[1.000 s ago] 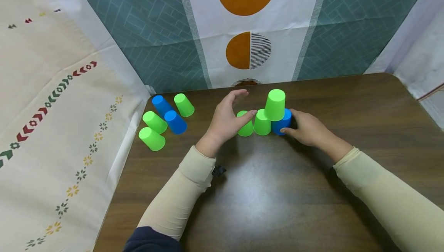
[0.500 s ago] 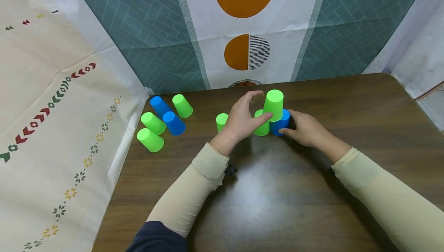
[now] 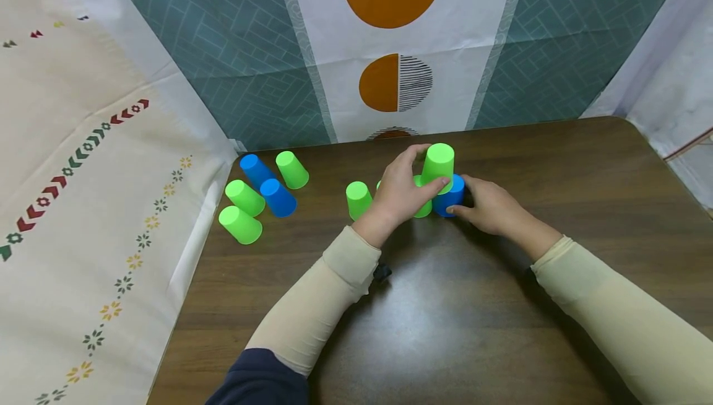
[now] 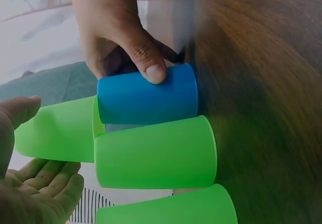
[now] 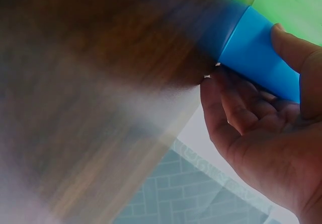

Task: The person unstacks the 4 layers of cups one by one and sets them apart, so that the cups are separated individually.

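An upside-down green cup (image 3: 439, 162) sits above an upside-down blue cup (image 3: 452, 199) and a neighbouring green cup (image 4: 156, 153). My left hand (image 3: 400, 188) is around the upper green cup, its thumb at the near side and its extended fingers at the far side. In the left wrist view, thumb and fingertips lie right along that cup's sides. With thumb in front and fingers behind, my right hand (image 3: 490, 207) holds the blue cup by its side. Another green cup (image 4: 176, 209) stands farther left in the row, mostly hidden by my left hand in the head view.
One more green cup (image 3: 358, 199) stands left of my left hand. At the table's back left are two blue cups (image 3: 278, 198) and several green cups (image 3: 241, 225). The wooden table (image 3: 445, 306) meets a patterned cloth (image 3: 267, 95) behind and a white cloth (image 3: 139, 207) at left.
My left hand has moved right, from over the left part of the row to the upper green cup, uncovering the leftmost green cup. The right hand stays at the blue cup.
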The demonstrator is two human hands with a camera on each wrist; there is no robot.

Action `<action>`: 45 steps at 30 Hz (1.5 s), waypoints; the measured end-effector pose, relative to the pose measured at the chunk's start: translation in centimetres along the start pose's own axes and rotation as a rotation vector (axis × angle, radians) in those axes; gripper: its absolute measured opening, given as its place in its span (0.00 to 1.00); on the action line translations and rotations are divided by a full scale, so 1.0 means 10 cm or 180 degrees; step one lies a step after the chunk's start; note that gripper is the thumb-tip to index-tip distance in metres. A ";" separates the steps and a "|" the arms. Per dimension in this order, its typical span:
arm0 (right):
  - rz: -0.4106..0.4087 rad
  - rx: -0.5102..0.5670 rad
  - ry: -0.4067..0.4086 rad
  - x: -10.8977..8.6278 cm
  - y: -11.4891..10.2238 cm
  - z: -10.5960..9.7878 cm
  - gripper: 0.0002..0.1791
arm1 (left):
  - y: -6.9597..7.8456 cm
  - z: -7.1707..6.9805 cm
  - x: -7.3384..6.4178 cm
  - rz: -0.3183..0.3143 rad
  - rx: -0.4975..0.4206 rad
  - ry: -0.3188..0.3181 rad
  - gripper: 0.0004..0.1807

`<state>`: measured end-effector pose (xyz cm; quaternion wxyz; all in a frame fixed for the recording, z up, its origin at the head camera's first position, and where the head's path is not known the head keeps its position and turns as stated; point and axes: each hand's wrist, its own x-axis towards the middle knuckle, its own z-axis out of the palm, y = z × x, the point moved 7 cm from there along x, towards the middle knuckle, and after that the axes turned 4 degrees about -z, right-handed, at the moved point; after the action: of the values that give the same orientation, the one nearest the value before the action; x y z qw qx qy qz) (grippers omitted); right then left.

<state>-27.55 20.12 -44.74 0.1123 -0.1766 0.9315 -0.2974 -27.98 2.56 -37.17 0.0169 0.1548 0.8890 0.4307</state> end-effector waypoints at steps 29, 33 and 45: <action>0.0042 -0.0058 0.0038 -0.02 -0.02 0.04 0.40 | -0.11 -0.57 -0.26 0.0345 -0.0421 0.0536 0.31; 0.0050 -0.0069 0.0035 -0.03 -0.02 0.04 0.40 | -0.14 -0.73 -0.34 0.0438 -0.0507 0.0643 0.30; 0.0039 -0.0081 0.0042 -0.03 -0.03 0.06 0.40 | -0.43 -1.20 -0.59 0.0292 -0.0610 0.0935 0.30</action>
<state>-27.00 19.73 -44.97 0.1057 -0.1703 0.9370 -0.2861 -25.42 -10.76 -33.54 -0.1181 0.1283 0.8287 0.5318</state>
